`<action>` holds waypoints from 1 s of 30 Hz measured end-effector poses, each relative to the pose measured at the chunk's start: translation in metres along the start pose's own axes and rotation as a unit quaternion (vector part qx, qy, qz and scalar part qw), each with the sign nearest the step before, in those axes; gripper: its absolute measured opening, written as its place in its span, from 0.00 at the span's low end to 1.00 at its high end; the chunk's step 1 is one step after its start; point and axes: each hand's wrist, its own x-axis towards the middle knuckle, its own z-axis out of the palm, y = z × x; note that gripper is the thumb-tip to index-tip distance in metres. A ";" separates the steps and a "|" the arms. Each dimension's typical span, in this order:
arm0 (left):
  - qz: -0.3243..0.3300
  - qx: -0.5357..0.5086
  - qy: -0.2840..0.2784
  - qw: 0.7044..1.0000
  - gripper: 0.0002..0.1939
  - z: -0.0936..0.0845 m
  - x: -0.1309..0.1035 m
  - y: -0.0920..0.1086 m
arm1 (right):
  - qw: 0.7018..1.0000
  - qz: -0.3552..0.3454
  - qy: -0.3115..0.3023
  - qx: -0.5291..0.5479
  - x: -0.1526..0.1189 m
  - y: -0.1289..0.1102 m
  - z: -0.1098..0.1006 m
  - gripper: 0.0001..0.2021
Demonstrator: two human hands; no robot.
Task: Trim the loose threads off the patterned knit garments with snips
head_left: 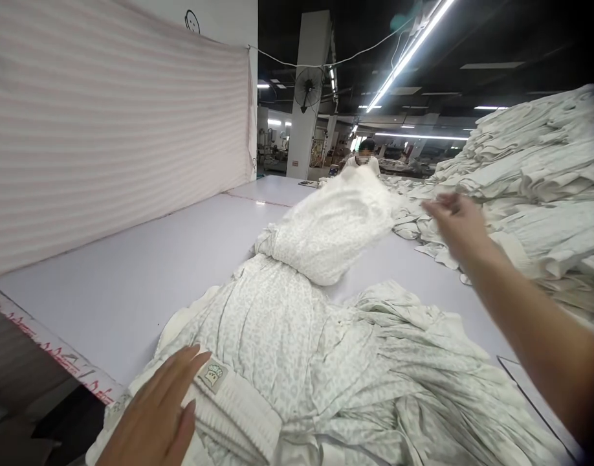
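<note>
My left hand [156, 408] lies with fingers stretched out on a folded white ribbed waistband [239, 408] bearing a small square label [212, 375] with a cartoon picture. Around it spreads a heap of pale leopard-print garments [297, 336]. Farther off, a pale printed garment [330, 223] billows above the table, its near end bunched on the heap. My right hand [455, 217] is raised to the right of that garment, fingers curled and smeared by motion. A gap seems to lie between this hand and the billowing cloth; whether it pinches anything is unclear.
A tall pile of similar pale garments [544, 168] stands at the right. The pale table [132, 259] extends away, with a striped cloth curtain [117, 123] along its left side. Beyond the far end is another person [365, 155]; a fan [307, 87] hangs on a pillar.
</note>
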 end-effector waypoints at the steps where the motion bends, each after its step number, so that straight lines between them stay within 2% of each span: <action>1: 0.039 0.049 -0.019 0.998 0.24 0.005 0.007 -0.007 | 1.000 0.006 -0.021 0.001 -0.020 0.005 0.014 0.16; 3: 0.057 0.087 -0.033 0.994 0.21 0.015 0.021 -0.013 | 0.994 0.022 -0.110 0.012 -0.075 0.011 0.054 0.17; 6: 0.044 0.055 -0.039 0.997 0.19 0.026 0.033 0.001 | 0.959 0.043 -0.275 0.049 -0.157 0.000 0.114 0.13; 8: 0.038 0.018 -0.038 0.998 0.16 0.028 0.034 0.016 | 0.938 0.049 -0.336 0.073 -0.193 -0.017 0.141 0.10; 10: 0.038 -0.018 -0.030 0.999 0.16 0.028 0.029 0.030 | 0.921 0.040 -0.367 0.123 -0.212 -0.034 0.155 0.09; 14: 0.040 -0.060 -0.011 0.997 0.22 0.030 0.019 0.045 | 0.928 -0.027 -0.335 0.161 -0.223 -0.045 0.163 0.07; 17: 0.042 -0.088 -0.006 0.995 0.19 0.034 0.016 0.050 | 0.936 -0.040 -0.326 0.130 -0.226 -0.041 0.163 0.05; 20: 0.033 -0.113 -0.009 0.993 0.15 0.037 0.017 0.053 | 0.932 -0.055 -0.348 0.083 -0.226 -0.041 0.159 0.05; 23: 0.021 -0.131 -0.015 0.991 0.15 0.037 0.018 0.057 | 0.930 -0.026 -0.360 0.073 -0.223 -0.048 0.149 0.04; 28: -0.010 -0.145 -0.029 0.989 0.14 0.034 0.018 0.060 | 0.913 0.066 -0.377 0.138 -0.221 -0.053 0.131 0.02; 30: -0.029 -0.147 -0.035 0.988 0.14 0.032 0.019 0.061 | 0.918 0.063 -0.368 0.132 -0.225 -0.050 0.128 0.04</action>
